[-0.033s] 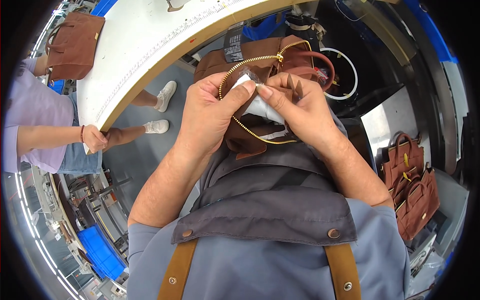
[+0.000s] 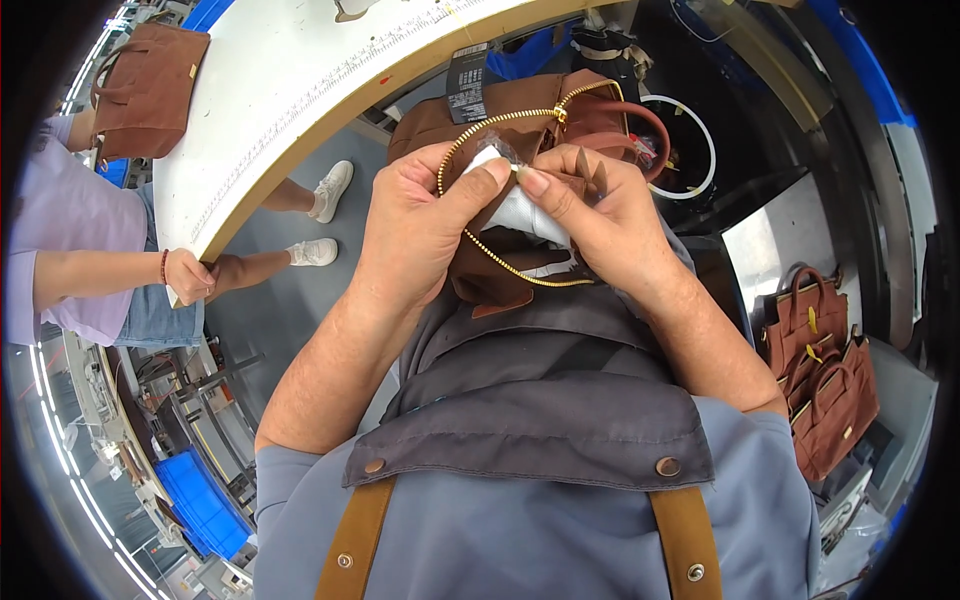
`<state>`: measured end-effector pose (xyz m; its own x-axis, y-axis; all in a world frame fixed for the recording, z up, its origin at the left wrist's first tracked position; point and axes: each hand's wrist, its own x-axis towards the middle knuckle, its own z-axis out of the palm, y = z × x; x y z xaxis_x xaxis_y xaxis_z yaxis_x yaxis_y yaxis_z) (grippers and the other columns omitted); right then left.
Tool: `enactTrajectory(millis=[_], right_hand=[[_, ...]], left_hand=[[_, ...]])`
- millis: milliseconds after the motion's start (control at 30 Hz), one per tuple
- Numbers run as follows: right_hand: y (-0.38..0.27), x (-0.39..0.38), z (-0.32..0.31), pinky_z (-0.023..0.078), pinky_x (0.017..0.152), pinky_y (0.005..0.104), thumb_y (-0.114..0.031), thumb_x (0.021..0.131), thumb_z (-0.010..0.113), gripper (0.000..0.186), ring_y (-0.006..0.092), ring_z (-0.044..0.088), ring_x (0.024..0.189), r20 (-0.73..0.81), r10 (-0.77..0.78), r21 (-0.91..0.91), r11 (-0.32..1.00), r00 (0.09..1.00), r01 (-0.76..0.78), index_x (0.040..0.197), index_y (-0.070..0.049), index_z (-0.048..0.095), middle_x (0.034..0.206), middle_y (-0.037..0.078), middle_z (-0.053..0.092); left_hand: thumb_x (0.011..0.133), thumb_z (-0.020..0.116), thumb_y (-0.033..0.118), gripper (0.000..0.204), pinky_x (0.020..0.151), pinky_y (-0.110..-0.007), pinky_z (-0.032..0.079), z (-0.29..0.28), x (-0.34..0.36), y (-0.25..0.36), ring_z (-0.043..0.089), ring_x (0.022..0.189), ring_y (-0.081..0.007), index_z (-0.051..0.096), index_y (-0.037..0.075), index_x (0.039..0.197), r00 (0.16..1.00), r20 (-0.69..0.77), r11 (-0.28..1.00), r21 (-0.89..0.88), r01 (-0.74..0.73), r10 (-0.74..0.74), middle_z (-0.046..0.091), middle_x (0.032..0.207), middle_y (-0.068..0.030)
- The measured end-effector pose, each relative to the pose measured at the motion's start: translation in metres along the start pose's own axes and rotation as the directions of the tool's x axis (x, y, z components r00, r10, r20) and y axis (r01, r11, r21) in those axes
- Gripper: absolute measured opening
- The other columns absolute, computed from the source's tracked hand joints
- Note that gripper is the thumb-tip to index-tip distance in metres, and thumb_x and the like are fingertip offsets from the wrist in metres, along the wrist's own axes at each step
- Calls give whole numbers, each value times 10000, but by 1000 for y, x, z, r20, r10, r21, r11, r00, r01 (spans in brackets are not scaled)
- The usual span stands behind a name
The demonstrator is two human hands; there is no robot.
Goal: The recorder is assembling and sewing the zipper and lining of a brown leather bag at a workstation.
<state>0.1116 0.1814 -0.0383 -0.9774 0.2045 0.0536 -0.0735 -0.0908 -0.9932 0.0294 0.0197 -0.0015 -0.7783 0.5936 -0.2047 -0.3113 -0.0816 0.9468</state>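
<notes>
Brown bag (image 2: 420,125), handle (image 2: 660,130) looping rightward, long axis unclear

A blue-grey shirt (image 2: 560,540) with short sleeves (image 2: 278,480) is worn under a dark grey apron (image 2: 520,430). Near the two corners of the apron's edge, copper-coloured studs (image 2: 374,466) are set; tan straps (image 2: 690,530) are dotted with silver snaps (image 2: 696,573).

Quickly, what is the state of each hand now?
Left hand: closed, holding the brown bag at its zipper.
Right hand: closed, pinching at the bag's opening; exact piece unclear.
</notes>
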Motion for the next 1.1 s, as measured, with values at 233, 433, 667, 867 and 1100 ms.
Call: enactTrajectory(millis=[233,433,667,867,1100], right_hand=[[2,-5,0,483,725,237,-165,980,646,194,56,585,805,18,-14,41,999,1000,13,1013,23,680,860,26,678],[12,-9,4,488,696,245,-127,960,659,153,78,603,773,1,-84,-13,996,996,84,1002,19,682,836,47,671],[13,-12,9,505,699,272,-106,949,658,133,120,642,779,-23,-118,-23,993,993,118,990,17,687,851,76,686],[13,-12,9,509,713,280,-115,948,654,136,140,650,784,-6,-131,-72,989,991,130,985,12,687,858,89,689],[12,-10,8,480,690,272,-133,960,644,149,104,596,757,8,-87,-8,996,996,87,953,13,673,812,61,660]], left_hand=[[940,671,87,204,772,-252,544,4,-4,-2,656,847,-91,672,-42,1098,1000,-6,997,-76,-2,2,709,969,-68],[932,671,108,210,793,-261,537,4,-5,-3,667,853,-109,670,-23,1096,990,-55,976,-180,118,-130,715,973,-69],[925,659,92,193,784,-264,538,-1,-5,-18,666,852,-111,673,-15,1084,988,-61,937,-330,113,-141,713,960,-57],[932,646,82,186,795,-267,540,2,-8,-17,665,870,-113,674,-13,1090,990,-87,940,-332,75,-110,711,970,-58],[939,649,78,175,794,-258,534,6,-11,-18,660,872,-104,678,-11,1086,993,-115,961,-275,-19,-13,711,973,-58]])
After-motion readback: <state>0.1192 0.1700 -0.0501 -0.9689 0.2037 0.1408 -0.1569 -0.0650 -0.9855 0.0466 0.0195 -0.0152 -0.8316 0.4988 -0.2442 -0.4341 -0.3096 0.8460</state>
